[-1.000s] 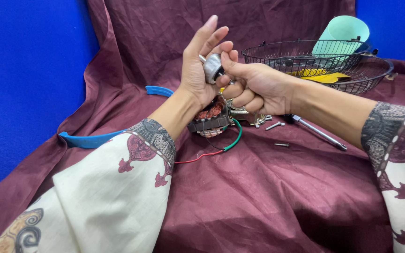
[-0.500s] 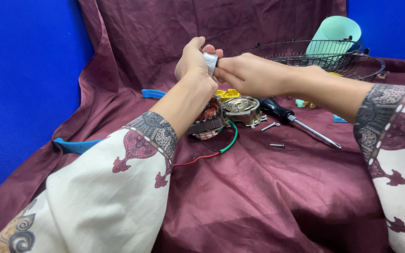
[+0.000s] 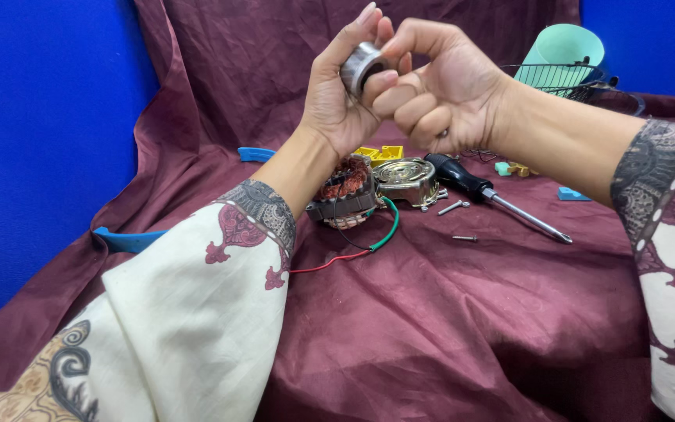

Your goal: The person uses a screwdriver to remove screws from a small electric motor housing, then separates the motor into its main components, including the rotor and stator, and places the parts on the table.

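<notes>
Both your hands meet on a small metal cylinder, top centre of the frame

Your left hand cradles the metal cylinder with fingers extended; your right hand curls its fingers closed against it, above the motor stator and screwdriver on the maroon cloth

L hand + R hand gripping metal rotor, motor stator below on cloth

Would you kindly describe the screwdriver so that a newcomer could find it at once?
Start at the maroon cloth and look just right of the shiny metal motor housing near its middle. The screwdriver lies there below the right hand; its black handle and long, bare steel shaft set it apart from the small loose screws beside it.
</notes>
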